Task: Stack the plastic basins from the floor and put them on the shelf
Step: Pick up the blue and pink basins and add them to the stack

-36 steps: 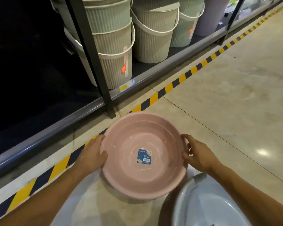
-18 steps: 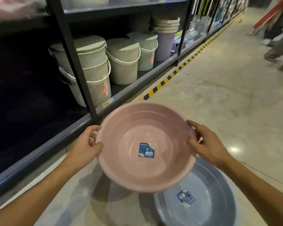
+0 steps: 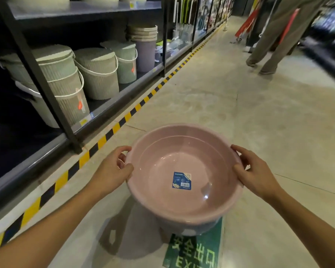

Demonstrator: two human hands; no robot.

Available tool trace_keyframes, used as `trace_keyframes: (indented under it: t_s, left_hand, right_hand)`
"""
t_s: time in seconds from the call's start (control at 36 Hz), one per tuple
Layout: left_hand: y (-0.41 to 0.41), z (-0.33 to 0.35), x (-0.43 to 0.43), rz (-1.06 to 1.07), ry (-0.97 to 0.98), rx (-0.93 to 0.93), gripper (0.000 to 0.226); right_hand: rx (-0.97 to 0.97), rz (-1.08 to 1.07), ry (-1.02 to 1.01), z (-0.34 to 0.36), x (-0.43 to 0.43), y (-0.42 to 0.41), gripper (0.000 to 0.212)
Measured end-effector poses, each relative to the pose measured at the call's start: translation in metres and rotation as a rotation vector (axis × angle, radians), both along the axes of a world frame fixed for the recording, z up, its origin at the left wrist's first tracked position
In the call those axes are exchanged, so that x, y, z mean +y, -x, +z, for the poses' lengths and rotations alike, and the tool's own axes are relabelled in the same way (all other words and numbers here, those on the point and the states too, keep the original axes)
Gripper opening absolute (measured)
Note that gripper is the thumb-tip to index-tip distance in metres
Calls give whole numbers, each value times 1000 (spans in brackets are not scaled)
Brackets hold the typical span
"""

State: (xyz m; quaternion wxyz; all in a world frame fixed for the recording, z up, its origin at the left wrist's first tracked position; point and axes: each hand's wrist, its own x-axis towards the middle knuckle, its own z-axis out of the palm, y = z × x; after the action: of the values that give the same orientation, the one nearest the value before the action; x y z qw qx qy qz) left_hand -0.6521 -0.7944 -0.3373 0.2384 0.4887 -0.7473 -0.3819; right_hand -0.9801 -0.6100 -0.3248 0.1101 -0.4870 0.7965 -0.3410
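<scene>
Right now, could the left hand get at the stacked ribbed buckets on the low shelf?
Probably not yet: the left hand grips the pink basin by its rim, and a black shelf post crosses in front of those buckets.

The pale, glossy floor [image 3: 230,117] carries a yellow-and-black hazard stripe [image 3: 112,130] along the foot of the dark metal shelf [image 3: 104,113] and a green sticker [image 3: 193,252] nearer the camera. Ribbed lidded buckets [image 3: 99,74] and a lilac bucket [image 3: 145,55] stand on the shelf's lowest board.

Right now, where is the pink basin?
Head view, lower centre: the basin is held by its rim between the left hand and the right hand, above the floor, right of the striped tape beside the shelf.
</scene>
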Motion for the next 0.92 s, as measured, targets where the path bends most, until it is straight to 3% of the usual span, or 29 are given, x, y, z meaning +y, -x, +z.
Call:
trace_keyframes:
  t_s: [0.25, 0.42, 0.61, 0.92]
  left_hand:
    - [40, -84, -9, 0, -81, -73, 50]
    - [44, -124, -13, -18, -134, -151, 53]
    - [45, -151, -10, -56, -77, -292, 57]
    - [49, -170, -18, -62, -43, -403, 59]
  right_hand:
    - [18, 23, -80, -83, 1, 34, 83]
    - [73, 59, -191, -128, -3, 43, 67]
    - [185, 61, -393, -169, -5, 51, 66]
    - [163, 28, -392, -197, -6, 59, 64]
